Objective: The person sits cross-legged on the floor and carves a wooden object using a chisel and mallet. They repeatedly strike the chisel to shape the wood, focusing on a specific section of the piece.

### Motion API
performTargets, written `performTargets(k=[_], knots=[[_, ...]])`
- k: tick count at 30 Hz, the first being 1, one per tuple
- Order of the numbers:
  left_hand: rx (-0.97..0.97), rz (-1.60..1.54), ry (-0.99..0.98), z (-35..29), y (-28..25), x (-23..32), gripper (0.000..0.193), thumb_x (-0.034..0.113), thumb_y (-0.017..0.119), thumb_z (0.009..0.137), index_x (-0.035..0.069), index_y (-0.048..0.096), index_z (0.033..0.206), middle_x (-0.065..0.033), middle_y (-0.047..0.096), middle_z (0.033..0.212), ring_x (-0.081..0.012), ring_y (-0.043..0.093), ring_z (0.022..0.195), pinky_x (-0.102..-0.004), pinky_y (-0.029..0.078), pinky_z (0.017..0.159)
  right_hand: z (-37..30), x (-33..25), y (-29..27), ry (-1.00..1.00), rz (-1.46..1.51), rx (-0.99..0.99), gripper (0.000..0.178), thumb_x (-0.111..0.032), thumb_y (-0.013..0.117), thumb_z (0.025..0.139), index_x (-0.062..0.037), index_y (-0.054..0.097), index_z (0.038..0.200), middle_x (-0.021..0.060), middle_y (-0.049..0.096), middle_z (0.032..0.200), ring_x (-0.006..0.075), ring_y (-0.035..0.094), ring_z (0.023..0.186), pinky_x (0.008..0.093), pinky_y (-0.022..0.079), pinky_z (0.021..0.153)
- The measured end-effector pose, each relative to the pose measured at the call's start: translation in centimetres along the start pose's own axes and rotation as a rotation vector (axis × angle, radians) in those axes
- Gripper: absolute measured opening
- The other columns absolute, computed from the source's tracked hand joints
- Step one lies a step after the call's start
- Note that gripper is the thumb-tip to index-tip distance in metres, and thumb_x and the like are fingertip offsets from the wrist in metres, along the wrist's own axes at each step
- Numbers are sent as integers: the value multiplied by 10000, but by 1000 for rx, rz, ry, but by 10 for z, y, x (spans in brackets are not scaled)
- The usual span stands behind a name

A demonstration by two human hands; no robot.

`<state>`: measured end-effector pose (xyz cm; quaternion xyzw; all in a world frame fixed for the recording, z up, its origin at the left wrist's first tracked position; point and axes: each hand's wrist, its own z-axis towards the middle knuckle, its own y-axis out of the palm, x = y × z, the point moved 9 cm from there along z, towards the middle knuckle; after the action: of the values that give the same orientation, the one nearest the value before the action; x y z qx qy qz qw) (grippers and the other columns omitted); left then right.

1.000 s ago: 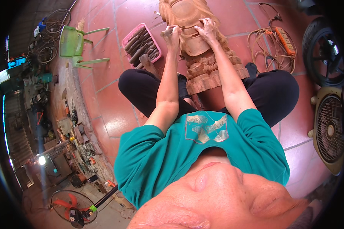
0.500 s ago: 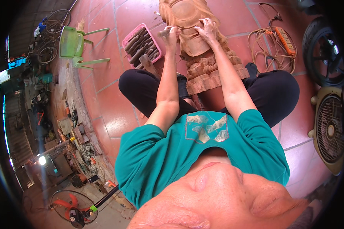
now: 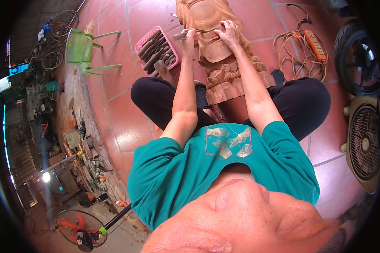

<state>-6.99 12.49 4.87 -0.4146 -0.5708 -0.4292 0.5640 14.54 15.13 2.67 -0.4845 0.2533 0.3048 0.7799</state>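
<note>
A reddish-brown carved wooden piece lies lengthwise on the floor between my legs, with smooth rounded panels and a ridged lower end. My left hand is closed around a wooden-handled carving tool at the carving's left edge. The handle's end sticks out to the left; the tool's working tip cannot be made out. On the carving's upper right part rests my right hand, fingers bent and apart, its thumb pointing toward the left hand.
A pink basket of wooden-handled tools stands left of the carving, with a wooden mallet beside it. A green chair stands farther left. To the right are an orange power strip, coiled cable, a wheel and a fan.
My left hand and the tool have shifted very slightly. My right hand stays in the same place on the carving.
</note>
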Motion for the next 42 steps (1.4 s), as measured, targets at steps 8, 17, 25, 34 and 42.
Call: performTargets(k=[8,17,25,34,42], knots=[[19,-99,135,1,7,-2,155,86,580,899,-10,594,1019,-117,684,848,-157,647,756,-279,516,717,-1,-5,-1,41,-3,-17,474,-369,782,730,-148,646,1128,65,582,1175,305,492,1141,429,414,987],[-1,-19,67,-9,12,13,134,80,576,891,-5,600,993,-101,673,825,-155,644,747,-276,512,708,0,-4,-3,30,6,0,467,-365,782,733,-142,646,1120,72,588,1159,294,513,1129,419,399,994],[-49,8,140,-5,19,-9,147,82,586,908,-12,578,1021,-123,681,836,-170,647,748,-302,522,724,-1,-8,-8,23,-19,6,468,-366,788,724,-127,653,1104,81,603,1130,258,530,1123,406,381,991],[78,280,425,-19,27,20,113,90,623,863,-5,620,924,-112,672,805,-151,647,728,-299,518,671,0,1,4,54,7,4,474,-358,788,721,-141,654,1120,79,591,1172,295,509,1156,426,406,1000],[-10,148,140,-9,29,0,135,91,607,877,4,607,980,-69,662,799,-148,646,732,-276,506,661,0,-1,-1,76,7,-33,462,-350,781,727,-139,654,1118,87,590,1173,306,511,1147,423,406,996]])
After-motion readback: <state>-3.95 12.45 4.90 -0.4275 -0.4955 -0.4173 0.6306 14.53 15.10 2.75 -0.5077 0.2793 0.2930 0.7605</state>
